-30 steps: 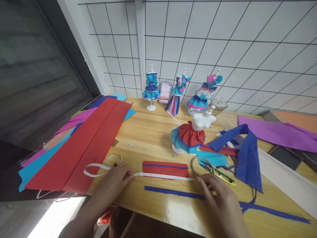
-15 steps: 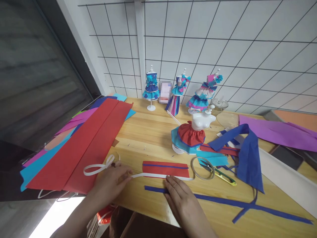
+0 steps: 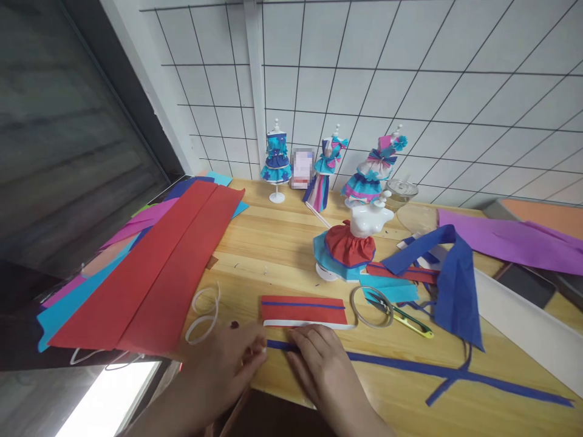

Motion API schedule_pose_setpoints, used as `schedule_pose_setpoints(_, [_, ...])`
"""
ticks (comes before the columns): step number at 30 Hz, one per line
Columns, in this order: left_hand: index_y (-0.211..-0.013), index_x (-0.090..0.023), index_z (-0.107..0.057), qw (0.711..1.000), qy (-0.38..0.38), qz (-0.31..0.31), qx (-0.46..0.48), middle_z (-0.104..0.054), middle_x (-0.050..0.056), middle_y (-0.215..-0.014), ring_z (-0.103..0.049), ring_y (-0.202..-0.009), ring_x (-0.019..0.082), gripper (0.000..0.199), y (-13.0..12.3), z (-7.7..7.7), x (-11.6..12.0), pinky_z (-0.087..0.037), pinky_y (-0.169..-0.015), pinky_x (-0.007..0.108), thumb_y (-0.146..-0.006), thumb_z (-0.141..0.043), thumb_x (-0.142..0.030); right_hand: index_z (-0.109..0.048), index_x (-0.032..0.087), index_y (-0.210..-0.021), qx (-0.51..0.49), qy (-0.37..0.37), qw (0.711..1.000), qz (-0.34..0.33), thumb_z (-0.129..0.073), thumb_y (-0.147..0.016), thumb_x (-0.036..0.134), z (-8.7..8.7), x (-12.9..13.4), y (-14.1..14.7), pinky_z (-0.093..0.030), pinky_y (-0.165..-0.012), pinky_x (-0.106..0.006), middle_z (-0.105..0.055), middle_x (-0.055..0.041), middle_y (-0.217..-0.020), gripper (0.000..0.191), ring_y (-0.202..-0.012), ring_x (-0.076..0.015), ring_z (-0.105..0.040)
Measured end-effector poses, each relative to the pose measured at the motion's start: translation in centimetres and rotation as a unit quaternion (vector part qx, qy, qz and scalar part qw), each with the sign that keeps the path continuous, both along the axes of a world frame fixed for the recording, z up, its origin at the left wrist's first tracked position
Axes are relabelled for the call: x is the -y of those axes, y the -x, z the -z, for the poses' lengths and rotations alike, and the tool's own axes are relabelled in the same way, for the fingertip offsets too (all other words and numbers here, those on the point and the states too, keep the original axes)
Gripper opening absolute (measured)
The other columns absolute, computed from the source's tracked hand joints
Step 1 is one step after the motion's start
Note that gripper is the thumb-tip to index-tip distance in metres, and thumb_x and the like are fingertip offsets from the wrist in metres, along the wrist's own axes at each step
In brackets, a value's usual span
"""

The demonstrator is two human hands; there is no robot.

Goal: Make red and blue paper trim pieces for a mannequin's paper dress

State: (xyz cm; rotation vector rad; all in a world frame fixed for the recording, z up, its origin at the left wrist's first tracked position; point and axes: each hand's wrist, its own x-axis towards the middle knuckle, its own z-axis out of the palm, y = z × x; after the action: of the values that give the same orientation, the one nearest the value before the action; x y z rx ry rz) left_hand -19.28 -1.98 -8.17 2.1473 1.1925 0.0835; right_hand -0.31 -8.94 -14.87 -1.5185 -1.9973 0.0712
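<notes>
My left hand [image 3: 228, 361] is pinched near the left end of a long blue strip [image 3: 410, 366], with a bit of white tape at its fingertips. A loop of the white tape [image 3: 197, 300] curls up behind that hand. My right hand [image 3: 321, 364] lies flat, fingertips just below a red rectangle [image 3: 303, 311], and covers part of the blue strip. The rectangle bears a thin blue line and a white tape strip [image 3: 296, 323] along its near edge. A tape roll [image 3: 372, 308] and yellow-green scissors [image 3: 412, 321] lie to the right.
Large red sheets [image 3: 159, 261] lie over coloured ones at left. A white mannequin [image 3: 371, 220] wears a red and light-blue skirt [image 3: 350, 244]. Several small dressed mannequins stand by the wall. Blue fabric [image 3: 458, 291], a purple sheet [image 3: 505, 243] and a phone [image 3: 526, 284] are at right.
My left hand has moved right and nearer to me, and the tape no longer stretches from it to the rectangle. My right hand has shifted slightly left, off the tape.
</notes>
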Motion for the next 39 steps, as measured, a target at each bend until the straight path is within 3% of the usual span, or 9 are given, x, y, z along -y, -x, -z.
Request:
schedule_pose_setpoints(3, [-0.074, -0.022, -0.054, 0.999, 0.012, 0.034, -0.001, -0.061, 0.000, -0.073, -0.054, -0.070, 0.016, 0.016, -1.0, 0.7, 1.1, -0.036, -0.063, 0.026, -0.083, -0.043, -0.030, -0.057, 0.019, -0.114, -0.044, 0.022, 0.999, -0.009, -0.052, -0.087, 0.024, -0.4, -0.5, 1.3, -0.049, -0.073, -0.037, -0.068, -0.0065, -0.091, 0.028, -0.082, -0.0214, -0.059])
schedule_pose_setpoints(6, [-0.072, -0.021, -0.051, 0.998, 0.045, 0.030, 0.014, -0.059, 0.000, -0.070, -0.052, -0.065, 0.015, 0.016, -1.5, 1.1, 1.7, -0.034, -0.060, 0.025, -0.083, -0.041, -0.026, -0.059, 0.020, -0.110, -0.051, 0.007, 0.998, -0.034, -0.049, -0.089, 0.022, -0.3, -1.0, 2.0, -0.046, -0.071, -0.035, -0.068, -0.0052, -0.089, 0.024, -0.078, -0.0196, -0.059])
schedule_pose_setpoints(9, [-0.070, -0.020, -0.051, 0.994, 0.093, -0.002, 0.050, -0.058, -0.001, -0.068, -0.051, -0.064, 0.014, 0.012, -1.3, 1.0, 1.7, -0.034, -0.059, 0.024, -0.080, -0.047, -0.026, -0.061, 0.020, -0.103, -0.064, -0.009, 0.996, -0.069, -0.043, -0.091, 0.020, 0.0, -1.4, 2.2, -0.043, -0.071, -0.032, -0.069, -0.0049, -0.089, 0.022, -0.077, -0.0172, -0.059])
schedule_pose_setpoints(12, [-0.072, -0.020, -0.053, 0.981, 0.133, -0.089, 0.111, -0.059, -0.001, -0.071, -0.053, -0.068, 0.014, 0.015, -0.8, 1.4, 1.1, -0.038, -0.062, 0.023, -0.078, -0.053, -0.034, -0.061, 0.020, -0.101, -0.083, -0.001, 0.995, -0.061, -0.044, -0.090, 0.016, 0.2, -1.6, 2.0, -0.043, -0.072, -0.032, -0.069, -0.0039, -0.087, 0.021, -0.077, -0.0166, -0.060])
schedule_pose_setpoints(15, [-0.084, -0.018, -0.054, 0.953, 0.160, -0.192, 0.169, -0.061, 0.001, -0.076, -0.056, -0.071, 0.015, 0.026, -0.2, 3.0, 0.2, -0.042, -0.064, 0.025, -0.080, -0.051, -0.044, -0.061, 0.021, -0.100, -0.096, 0.007, 0.995, -0.039, -0.045, -0.088, 0.013, 0.3, -1.6, 1.8, -0.044, -0.072, -0.031, -0.069, -0.0039, -0.087, 0.021, -0.077, -0.0161, -0.061])
schedule_pose_setpoints(18, [-0.100, -0.016, -0.052, 0.928, 0.231, -0.214, 0.202, -0.057, -0.001, -0.069, -0.054, -0.058, 0.014, 0.040, -0.1, 5.3, -0.4, -0.041, -0.052, 0.024, -0.077, -0.054, -0.048, -0.061, 0.021, -0.096, -0.109, 0.002, 0.994, -0.029, -0.045, -0.088, 0.013, 0.4, -1.5, 1.6, -0.044, -0.068, -0.029, -0.069, -0.0042, -0.084, 0.019, -0.075, -0.0161, -0.061])
schedule_pose_setpoints(22, [-0.098, -0.015, -0.052, 0.902, 0.297, -0.229, 0.215, -0.053, -0.003, -0.062, -0.051, -0.043, 0.010, 0.042, -0.7, 7.1, -0.5, -0.037, -0.040, 0.020, -0.078, -0.050, -0.052, -0.060, 0.021, -0.094, -0.129, -0.003, 0.991, -0.026, -0.047, -0.088, 0.014, 0.6, -1.4, 1.5, -0.046, -0.069, -0.030, -0.069, -0.0046, -0.085, 0.017, -0.076, -0.0166, -0.062])
schedule_pose_setpoints(28, [-0.069, -0.016, -0.046, 0.911, 0.277, -0.223, 0.211, -0.049, -0.005, -0.054, -0.050, -0.038, 0.008, 0.035, -2.0, 6.9, -0.6, -0.035, -0.037, 0.018, -0.079, -0.046, -0.050, -0.061, 0.021, -0.096, -0.135, 0.014, 0.991, -0.019, -0.049, -0.087, 0.015, 0.8, -1.2, 1.3, -0.046, -0.069, -0.031, -0.069, -0.0036, -0.084, 0.016, -0.075, -0.0165, -0.061])
schedule_pose_setpoints(39, [-0.066, -0.018, -0.040, 0.914, 0.287, -0.224, 0.181, -0.047, -0.008, -0.053, -0.046, -0.033, 0.006, 0.030, -2.0, 5.9, -1.5, -0.028, -0.033, 0.016, -0.077, -0.045, -0.046, -0.061, 0.021, -0.081, -0.176, 0.069, 0.978, 0.086, -0.047, -0.088, 0.027, 1.1, 0.3, -1.7, -0.048, -0.062, -0.028, -0.065, -0.0042, -0.075, 0.017, -0.070, -0.0176, -0.060])
